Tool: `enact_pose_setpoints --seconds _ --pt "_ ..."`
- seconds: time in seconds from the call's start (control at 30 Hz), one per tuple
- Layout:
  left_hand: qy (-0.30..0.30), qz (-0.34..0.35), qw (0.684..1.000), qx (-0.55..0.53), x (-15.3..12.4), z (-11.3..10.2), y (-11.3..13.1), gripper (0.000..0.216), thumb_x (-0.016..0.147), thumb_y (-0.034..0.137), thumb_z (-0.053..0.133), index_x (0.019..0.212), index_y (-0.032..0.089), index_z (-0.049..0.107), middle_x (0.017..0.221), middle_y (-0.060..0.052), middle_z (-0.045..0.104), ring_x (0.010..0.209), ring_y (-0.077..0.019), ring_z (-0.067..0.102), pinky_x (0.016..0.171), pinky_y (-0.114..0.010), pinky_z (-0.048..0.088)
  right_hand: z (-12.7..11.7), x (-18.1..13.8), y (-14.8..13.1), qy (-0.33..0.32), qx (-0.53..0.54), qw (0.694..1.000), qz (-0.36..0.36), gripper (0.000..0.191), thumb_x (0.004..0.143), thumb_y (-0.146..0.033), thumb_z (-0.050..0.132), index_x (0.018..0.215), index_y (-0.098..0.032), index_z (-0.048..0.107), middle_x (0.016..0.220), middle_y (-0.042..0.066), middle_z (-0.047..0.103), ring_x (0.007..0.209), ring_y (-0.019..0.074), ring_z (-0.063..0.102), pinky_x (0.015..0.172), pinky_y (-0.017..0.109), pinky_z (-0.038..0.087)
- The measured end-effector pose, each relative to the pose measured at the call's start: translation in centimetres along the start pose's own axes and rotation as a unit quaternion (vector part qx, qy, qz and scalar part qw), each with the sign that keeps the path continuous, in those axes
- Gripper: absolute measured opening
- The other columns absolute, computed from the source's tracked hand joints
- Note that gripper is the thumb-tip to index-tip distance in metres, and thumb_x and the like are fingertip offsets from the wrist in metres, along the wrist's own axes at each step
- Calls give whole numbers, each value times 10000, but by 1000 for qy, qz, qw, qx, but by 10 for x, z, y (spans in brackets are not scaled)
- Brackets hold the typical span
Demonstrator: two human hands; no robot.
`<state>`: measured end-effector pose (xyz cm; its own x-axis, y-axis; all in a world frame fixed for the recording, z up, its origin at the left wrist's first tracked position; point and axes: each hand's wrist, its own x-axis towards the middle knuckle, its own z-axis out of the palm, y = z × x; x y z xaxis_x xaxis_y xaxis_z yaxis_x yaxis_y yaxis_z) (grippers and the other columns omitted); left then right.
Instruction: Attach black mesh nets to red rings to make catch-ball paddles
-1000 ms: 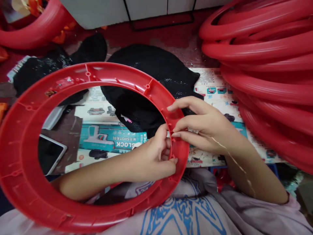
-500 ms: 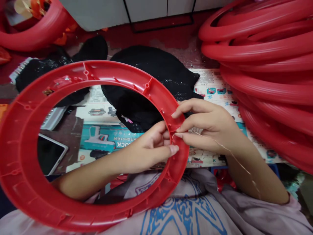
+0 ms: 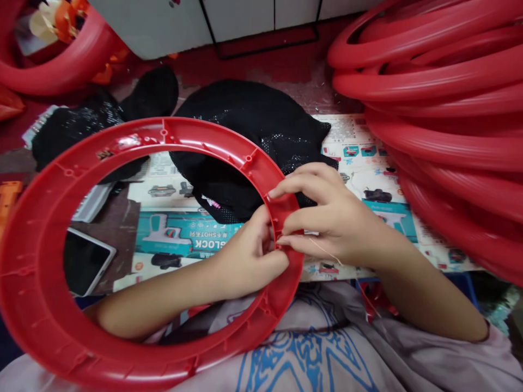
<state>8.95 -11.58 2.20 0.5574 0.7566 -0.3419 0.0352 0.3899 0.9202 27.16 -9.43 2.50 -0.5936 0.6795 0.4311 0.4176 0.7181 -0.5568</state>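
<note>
A large red plastic ring, with ribs and small screw posts inside its channel, is tilted in front of me. My left hand reaches through its opening and is closed on the right part of the rim, thumb inside the channel. At the same spot my right hand has its fingertips in the channel, thumb and index finger pinched on a thin copper-coloured wire. The wire trails back below the palm. Its end at the fingertips is hidden. A small metal piece sits in the upper left of the channel.
Black mesh cloth lies behind the ring on printed cardboard. Red hoops are piled at the right, and another red ring is at the far left. A phone-like device shows through the ring. White panels stand at the back.
The ring's right side and both hands have shifted slightly left and down. My right fingers sit deeper in the channel, and less of the wire shows beyond the hand.
</note>
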Motion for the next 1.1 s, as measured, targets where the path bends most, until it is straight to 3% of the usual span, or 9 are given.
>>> enact_pose_setpoints --seconds 0.13,0.33,0.6,0.7,0.8,0.93,1.1 --pt "-21 -18 1000 2 -1 0 0 485 690 93 530 1145 193 393 957 0 584 848 -142 617 681 -231 491 -1 0 -3 -22 -15 999 21 169 862 -207 607 740 -214 724 1197 69 627 1144 276 487 970 498 396" --pt "-7 -50 990 129 -2 -7 -6 484 720 125 528 1178 191 383 958 4 537 823 -142 553 680 -258 474 -7 -2 4 4 47 999 4 110 857 -163 609 792 -197 692 1087 52 658 1063 211 535 945 421 449" --pt "-113 -37 971 206 -6 -10 -3 461 775 185 541 1194 184 350 921 -4 495 798 -164 531 691 -329 501 0 -1 11 56 -15 995 -75 132 922 -191 564 816 -189 643 1030 44 677 993 207 598 854 403 519" --pt "-127 -48 973 189 -6 -11 -2 474 783 186 552 1207 192 339 942 -15 505 820 -173 541 713 -350 514 3 -2 12 42 -1 998 -52 95 902 -158 573 847 -185 646 1141 80 653 1086 227 603 906 417 527" --pt "-136 -73 982 111 -5 -10 -1 440 809 197 563 1194 194 350 1000 -38 542 880 -183 575 751 -351 527 2 -3 12 22 16 1000 -15 109 867 -97 573 862 -184 638 1233 96 617 1159 209 598 928 350 540" --pt "-135 -92 986 19 -3 -10 2 481 833 247 607 1240 184 357 1106 -65 550 999 -197 583 830 -343 529 -2 -3 10 9 19 1000 -5 105 878 -102 562 849 -161 644 1091 87 679 985 162 666 823 268 569" --pt "-77 -79 991 72 -3 -11 -3 427 899 387 584 1256 205 437 1125 -57 580 1019 -194 572 842 -331 520 -3 2 4 -22 -7 1000 2 224 927 -119 460 820 -137 656 1019 99 694 922 180 666 774 310 578"
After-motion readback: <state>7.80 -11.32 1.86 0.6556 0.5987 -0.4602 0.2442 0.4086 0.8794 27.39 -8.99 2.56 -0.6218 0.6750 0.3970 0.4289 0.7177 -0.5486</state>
